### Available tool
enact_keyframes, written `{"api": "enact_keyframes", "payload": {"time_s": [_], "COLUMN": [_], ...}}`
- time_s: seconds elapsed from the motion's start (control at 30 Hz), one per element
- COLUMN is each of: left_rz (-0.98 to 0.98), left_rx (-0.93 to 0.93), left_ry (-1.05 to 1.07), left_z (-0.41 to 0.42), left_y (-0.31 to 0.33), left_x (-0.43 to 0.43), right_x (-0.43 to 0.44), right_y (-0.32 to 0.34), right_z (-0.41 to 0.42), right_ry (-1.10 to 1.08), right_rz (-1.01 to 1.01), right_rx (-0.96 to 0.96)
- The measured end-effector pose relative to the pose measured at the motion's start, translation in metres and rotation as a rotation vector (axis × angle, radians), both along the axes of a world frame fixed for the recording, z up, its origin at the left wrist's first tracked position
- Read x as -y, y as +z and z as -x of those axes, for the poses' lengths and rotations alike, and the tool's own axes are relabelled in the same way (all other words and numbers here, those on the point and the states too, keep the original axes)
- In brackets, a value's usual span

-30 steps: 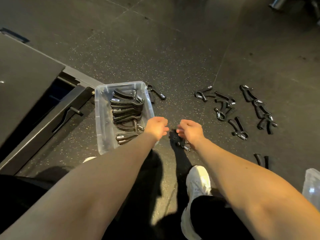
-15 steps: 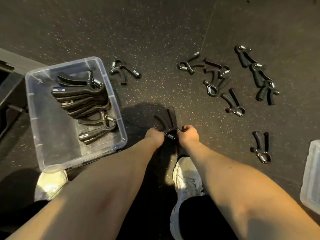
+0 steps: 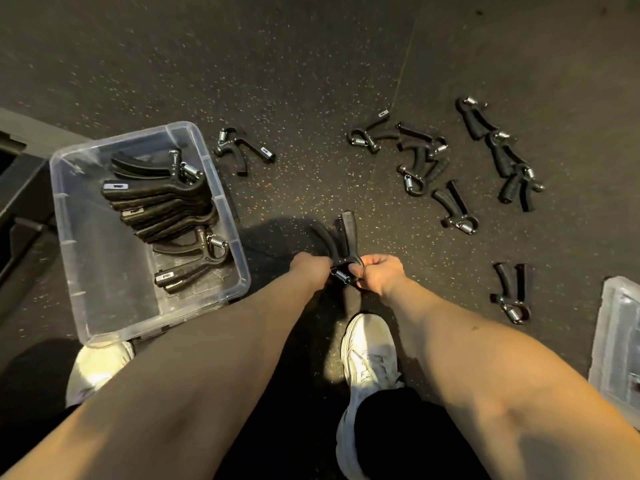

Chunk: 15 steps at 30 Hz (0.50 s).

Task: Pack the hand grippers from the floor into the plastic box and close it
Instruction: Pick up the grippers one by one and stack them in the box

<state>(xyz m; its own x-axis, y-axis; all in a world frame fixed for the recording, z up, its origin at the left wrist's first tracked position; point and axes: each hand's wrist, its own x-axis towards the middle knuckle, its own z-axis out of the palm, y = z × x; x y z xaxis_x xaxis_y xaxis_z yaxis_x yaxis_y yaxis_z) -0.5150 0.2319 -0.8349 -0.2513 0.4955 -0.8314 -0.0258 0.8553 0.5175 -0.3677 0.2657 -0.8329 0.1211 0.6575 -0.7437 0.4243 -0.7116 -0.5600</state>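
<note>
The hand gripper [image 3: 346, 237] is up off the floor, held low in front of the person between both hands. Its two black handles fan apart and point away, and its steel spring faces the body. The left hand [image 3: 309, 268] has its grip curled round the base of the curved handle, right at the hinge, with the fingers tucked out of sight. The right hand [image 3: 379, 273] meets it from the other side, its grip pinching the spring end between thumb and fingertips.

Just left of the hands sits the plastic box [image 3: 104, 289], clear and open on top. A row of packed grippers [image 3: 162, 206] lies stacked along its far and right side, handles to the left, springs to the right. Just beside the box's far right corner, a stray gripper [image 3: 242, 150] lies on the floor [image 3: 277, 64], which is dark rubber with pale speckles.

Further right comes a tangled cluster [image 3: 412, 154] of grippers, with a splayed gripper [image 3: 455, 209] just below it. Beyond those is a line of three grippers [image 3: 502, 157], and a lone gripper [image 3: 510, 292] lies nearer the person. At the right edge there is a clear plastic lid [image 3: 620, 341], partly cut off by the frame.

Below the hands is a white shoe [image 3: 370, 355], and a second shoe [image 3: 97, 365] pokes out by the box's near corner. Dark furniture [image 3: 20, 209] fills the left edge.
</note>
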Motion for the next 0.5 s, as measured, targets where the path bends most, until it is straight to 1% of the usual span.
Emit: {"api": "enact_keyframes", "payload": {"time_s": [0.03, 0.1, 0.17, 0.23, 0.33, 0.43, 0.5], "left_rz": [-0.038, -0.084, -0.121, -0.177, -0.279, -0.379, -0.419], "left_rx": [0.02, 0.005, 0.011, -0.034, 0.051, -0.002, -0.028], "left_ry": [-0.012, -0.046, -0.035, -0.113, -0.069, -0.063, -0.058], "left_z": [0.001, 0.004, 0.015, 0.032, 0.069, 0.112, 0.14], "left_y": [0.019, 0.053, 0.088, 0.112, 0.148, 0.173, 0.189], "left_x": [0.003, 0.007, 0.012, 0.014, 0.024, 0.033, 0.038], "right_x": [0.0, -0.002, -0.004, -0.005, -0.006, -0.003, 0.003], "right_y": [0.011, 0.036, 0.061, 0.086, 0.125, 0.153, 0.164], "right_z": [-0.002, -0.004, -0.001, 0.006, 0.029, 0.063, 0.088], "right_ry": [0.004, 0.028, 0.082, 0.135, 0.204, 0.233, 0.298], "right_rz": [-0.023, -0.069, -0.102, -0.14, -0.205, -0.269, -0.32], "right_rx": [-0.013, -0.029, -0.038, -0.062, -0.101, -0.154, -0.159]}}
